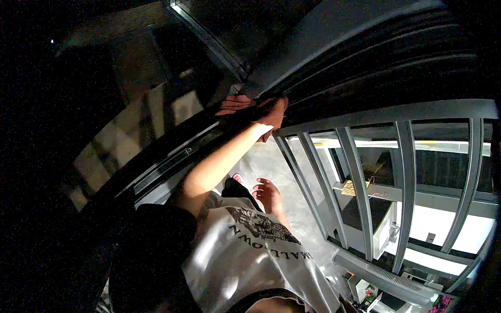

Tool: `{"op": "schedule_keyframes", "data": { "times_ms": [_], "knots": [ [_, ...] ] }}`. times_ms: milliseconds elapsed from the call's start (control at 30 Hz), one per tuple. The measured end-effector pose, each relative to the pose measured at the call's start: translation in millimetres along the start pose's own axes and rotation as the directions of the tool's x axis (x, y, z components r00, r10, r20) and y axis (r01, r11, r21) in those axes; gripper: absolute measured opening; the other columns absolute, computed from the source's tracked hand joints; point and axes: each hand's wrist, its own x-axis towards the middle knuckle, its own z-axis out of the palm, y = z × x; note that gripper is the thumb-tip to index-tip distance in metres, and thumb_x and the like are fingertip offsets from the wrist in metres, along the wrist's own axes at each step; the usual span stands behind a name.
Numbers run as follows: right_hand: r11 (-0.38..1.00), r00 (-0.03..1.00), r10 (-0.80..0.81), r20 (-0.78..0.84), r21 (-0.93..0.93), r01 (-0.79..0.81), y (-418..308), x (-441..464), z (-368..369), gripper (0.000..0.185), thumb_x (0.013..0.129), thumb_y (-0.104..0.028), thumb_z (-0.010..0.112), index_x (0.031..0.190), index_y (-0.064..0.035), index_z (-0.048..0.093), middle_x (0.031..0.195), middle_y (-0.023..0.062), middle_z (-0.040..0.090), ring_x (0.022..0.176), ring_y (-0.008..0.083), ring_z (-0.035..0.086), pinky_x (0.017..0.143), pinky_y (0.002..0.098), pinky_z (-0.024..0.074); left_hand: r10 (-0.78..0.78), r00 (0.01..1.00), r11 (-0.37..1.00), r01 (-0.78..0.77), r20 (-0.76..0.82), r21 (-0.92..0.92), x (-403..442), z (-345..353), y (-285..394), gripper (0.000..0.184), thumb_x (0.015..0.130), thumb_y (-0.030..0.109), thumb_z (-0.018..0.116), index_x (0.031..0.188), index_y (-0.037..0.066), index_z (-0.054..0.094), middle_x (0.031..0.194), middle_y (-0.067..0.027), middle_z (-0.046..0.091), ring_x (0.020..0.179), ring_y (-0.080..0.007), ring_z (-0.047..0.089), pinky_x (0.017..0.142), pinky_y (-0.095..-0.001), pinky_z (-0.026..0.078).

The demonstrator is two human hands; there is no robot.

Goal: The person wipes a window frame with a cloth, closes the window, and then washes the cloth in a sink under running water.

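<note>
My left hand [272,112] reaches up to the edge of a dark metal door frame [224,57], where a dark panel meets a grey barred section. Its wrist is bent, and the fingers are closed against the dark frame. Shadow covers most of them, so what exactly they hold is unclear. A reddish patch beside it may be part of the hand or its reflection. Lower down, my right hand [269,194] hangs beside my body, empty, with its fingers loosely curled and apart.
A grey barred frame [407,193] stands on the right. Behind it are white cabinets and a dark-topped counter [365,214]. Below it runs a vented ledge [381,274] near pink flowers [441,303]. Pale floor [310,224] lies under me. Dark glass fills the left.
</note>
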Motion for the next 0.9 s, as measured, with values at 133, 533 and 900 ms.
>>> {"op": "schedule_keyframes", "data": {
  "times_ms": [133, 533, 900],
  "knots": [
    [1.0, 1.0, 0.007, -0.011, 0.007, -0.007, -3, 1, -2, 0.034, 0.086, -0.025, 0.035, 0.106, 0.0001, 0.045, 0.079, 0.01, 0.054, 0.064, 0.0175, 0.053, 0.062, 0.0276, 0.0439, 0.025, 1.0, 0.965, -0.024, -0.001, 0.261, 8, 6, 8, 0.015, 0.081, 0.014, 0.039, 0.087, 0.003, 0.047, 0.08, -0.0104, 0.042, 0.075, -0.0175, 0.044, 0.063, -0.0276, 0.036],
    [0.998, 1.0, 0.016, 0.014, -0.058, -0.015, -18, 13, 9, 0.033, 0.081, -0.024, 0.039, 0.104, -0.0012, 0.045, 0.078, 0.0087, 0.054, 0.067, 0.0182, 0.052, 0.065, 0.0284, 0.041, 0.587, 0.779, 0.706, -0.359, 0.221, -0.61, -64, -70, 120, 0.045, 0.078, 0.011, 0.047, 0.119, 0.0, 0.035, 0.125, -0.0132, 0.033, 0.112, -0.0196, 0.037, 0.094, -0.0291, 0.029],
    [0.999, 0.999, 0.035, 0.035, 0.015, -0.036, -4, 21, 12, 0.029, 0.083, -0.017, 0.035, 0.104, -0.0006, 0.046, 0.077, 0.0077, 0.056, 0.061, 0.0159, 0.054, 0.06, 0.0252, 0.044, 0.562, 0.827, 0.764, -0.507, 0.026, -0.399, -121, -140, 113, 0.035, 0.072, 0.015, 0.052, 0.104, 0.004, 0.043, 0.107, -0.0107, 0.042, 0.097, -0.0209, 0.043, 0.079, -0.0301, 0.036]
  ]
}}
